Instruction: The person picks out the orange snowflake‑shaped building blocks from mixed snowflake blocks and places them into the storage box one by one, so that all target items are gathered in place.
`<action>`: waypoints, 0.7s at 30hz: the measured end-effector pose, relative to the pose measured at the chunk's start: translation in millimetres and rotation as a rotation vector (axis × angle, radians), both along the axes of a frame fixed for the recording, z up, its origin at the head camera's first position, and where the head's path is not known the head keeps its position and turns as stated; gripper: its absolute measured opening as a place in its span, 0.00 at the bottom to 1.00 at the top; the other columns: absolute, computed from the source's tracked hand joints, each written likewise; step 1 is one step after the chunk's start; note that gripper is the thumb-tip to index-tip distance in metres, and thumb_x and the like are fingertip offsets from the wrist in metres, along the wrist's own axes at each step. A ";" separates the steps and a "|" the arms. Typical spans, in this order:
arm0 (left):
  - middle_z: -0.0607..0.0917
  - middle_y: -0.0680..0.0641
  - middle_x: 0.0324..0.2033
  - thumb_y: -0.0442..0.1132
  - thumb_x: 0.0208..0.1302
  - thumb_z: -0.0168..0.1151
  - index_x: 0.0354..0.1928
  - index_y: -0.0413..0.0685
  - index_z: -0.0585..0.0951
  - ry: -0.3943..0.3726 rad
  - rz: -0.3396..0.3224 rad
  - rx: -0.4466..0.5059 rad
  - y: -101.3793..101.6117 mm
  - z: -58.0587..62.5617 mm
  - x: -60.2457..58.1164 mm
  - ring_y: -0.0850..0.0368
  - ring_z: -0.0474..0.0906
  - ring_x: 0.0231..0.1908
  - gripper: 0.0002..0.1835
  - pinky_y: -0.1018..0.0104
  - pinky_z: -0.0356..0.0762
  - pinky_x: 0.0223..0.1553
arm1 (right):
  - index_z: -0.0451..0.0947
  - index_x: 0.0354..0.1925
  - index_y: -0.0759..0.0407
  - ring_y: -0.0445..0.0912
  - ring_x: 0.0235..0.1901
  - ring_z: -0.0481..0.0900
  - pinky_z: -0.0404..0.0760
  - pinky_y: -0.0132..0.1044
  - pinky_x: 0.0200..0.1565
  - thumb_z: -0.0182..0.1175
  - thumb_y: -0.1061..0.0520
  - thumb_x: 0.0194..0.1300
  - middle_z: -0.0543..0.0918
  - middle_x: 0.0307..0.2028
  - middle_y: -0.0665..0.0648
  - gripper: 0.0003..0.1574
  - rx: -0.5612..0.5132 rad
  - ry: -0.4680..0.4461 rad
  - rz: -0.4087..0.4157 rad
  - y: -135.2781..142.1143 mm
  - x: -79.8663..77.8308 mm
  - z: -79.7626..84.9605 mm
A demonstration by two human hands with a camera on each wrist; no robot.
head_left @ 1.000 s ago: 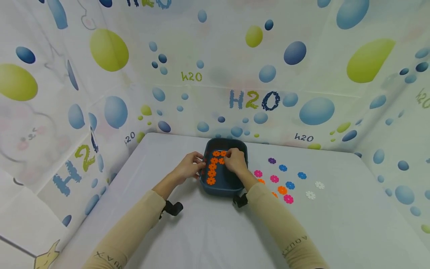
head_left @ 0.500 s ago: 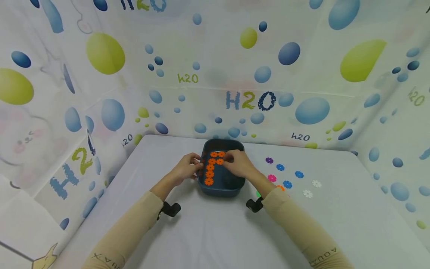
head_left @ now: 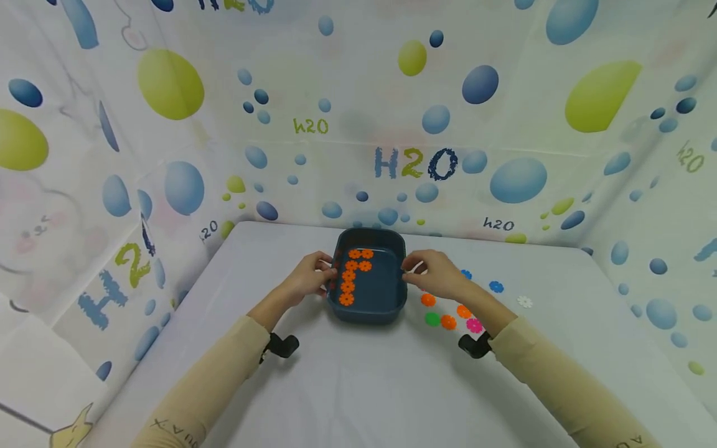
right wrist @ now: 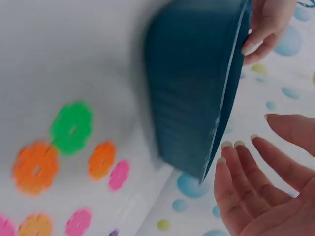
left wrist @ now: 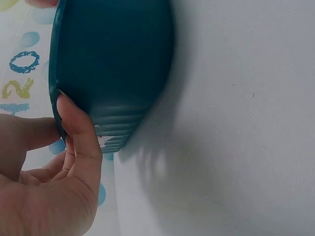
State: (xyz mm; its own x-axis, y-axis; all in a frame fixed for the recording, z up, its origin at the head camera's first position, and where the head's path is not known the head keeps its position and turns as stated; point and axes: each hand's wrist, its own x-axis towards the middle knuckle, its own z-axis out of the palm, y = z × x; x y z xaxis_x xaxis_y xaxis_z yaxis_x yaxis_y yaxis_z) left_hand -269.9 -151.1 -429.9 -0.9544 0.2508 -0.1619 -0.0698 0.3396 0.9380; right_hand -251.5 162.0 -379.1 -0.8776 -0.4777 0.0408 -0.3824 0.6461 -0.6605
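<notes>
A dark blue plastic bin (head_left: 366, 317) stands on the white table. Several orange flower-shaped discs (head_left: 347, 287) lie inside, in a column along its left side with a short double row at the top. My left hand (head_left: 305, 277) pinches the bin's left rim between thumb and fingers, as the left wrist view (left wrist: 64, 182) confirms for that hand. At the right rim is my right hand (head_left: 439, 274), its fingers parted with nothing between them. In the right wrist view the right hand (right wrist: 275, 201) has loosely extended fingers beside the bin wall (right wrist: 189, 88), seemingly just apart from it.
To the bin's right lie loose flower discs: orange (head_left: 449, 322), green (head_left: 432, 319), pink (head_left: 473, 325), blue (head_left: 496, 286) and white (head_left: 524, 302). The right forearm covers part of them. A patterned curtain (head_left: 347, 155) hangs behind the table.
My right hand has lifted out of the bin from the upper orange discs and moved right, past the right rim. The left hand keeps its hold on the left rim.
</notes>
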 end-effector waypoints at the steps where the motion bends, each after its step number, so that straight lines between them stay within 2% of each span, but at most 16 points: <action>1: 0.78 0.38 0.44 0.33 0.77 0.54 0.64 0.32 0.69 -0.003 0.004 -0.001 -0.2 0.6 0.4 0.46 0.80 0.38 0.19 0.65 0.83 0.27 | 0.82 0.52 0.64 0.54 0.47 0.82 0.86 0.41 0.45 0.64 0.58 0.70 0.84 0.49 0.60 0.16 0.005 0.002 0.003 4.2 0.6 -0.3; 6: 0.78 0.38 0.43 0.33 0.77 0.55 0.63 0.33 0.69 0.001 0.006 -0.008 -0.2 1.3 1.7 0.47 0.80 0.37 0.18 0.66 0.83 0.27 | 0.82 0.52 0.63 0.53 0.46 0.82 0.86 0.41 0.46 0.65 0.58 0.70 0.84 0.49 0.61 0.15 0.017 -0.010 -0.002 27.5 4.8 -4.3; 11: 0.79 0.39 0.42 0.33 0.78 0.55 0.63 0.34 0.70 0.002 0.002 -0.015 1.3 -1.9 1.5 0.47 0.81 0.37 0.17 0.65 0.84 0.27 | 0.81 0.52 0.64 0.52 0.45 0.81 0.85 0.40 0.44 0.65 0.58 0.69 0.84 0.46 0.58 0.15 0.038 -0.010 -0.015 53.2 6.9 -15.2; 16: 0.79 0.39 0.42 0.33 0.77 0.55 0.63 0.34 0.70 0.001 0.004 -0.012 0.8 -2.3 1.0 0.46 0.81 0.37 0.17 0.65 0.83 0.27 | 0.81 0.51 0.65 0.52 0.44 0.82 0.85 0.37 0.43 0.67 0.58 0.68 0.85 0.44 0.57 0.16 0.070 -0.021 -0.055 74.7 9.8 -25.0; 21: 0.78 0.39 0.42 0.33 0.78 0.55 0.63 0.33 0.69 0.001 -0.001 -0.004 -0.4 -1.0 -0.3 0.46 0.80 0.37 0.18 0.65 0.84 0.28 | 0.81 0.51 0.68 0.52 0.44 0.81 0.86 0.39 0.43 0.67 0.59 0.68 0.85 0.43 0.58 0.17 0.082 -0.063 -0.094 92.2 15.8 -31.9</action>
State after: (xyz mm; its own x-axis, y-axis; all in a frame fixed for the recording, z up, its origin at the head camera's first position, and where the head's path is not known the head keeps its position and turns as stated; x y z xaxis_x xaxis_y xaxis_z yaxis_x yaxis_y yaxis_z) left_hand -270.2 -151.5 -430.9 -0.9544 0.2509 -0.1615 -0.0682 0.3434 0.9367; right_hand -235.7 254.2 -411.0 -0.9181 -0.3929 -0.0520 -0.2770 0.7301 -0.6247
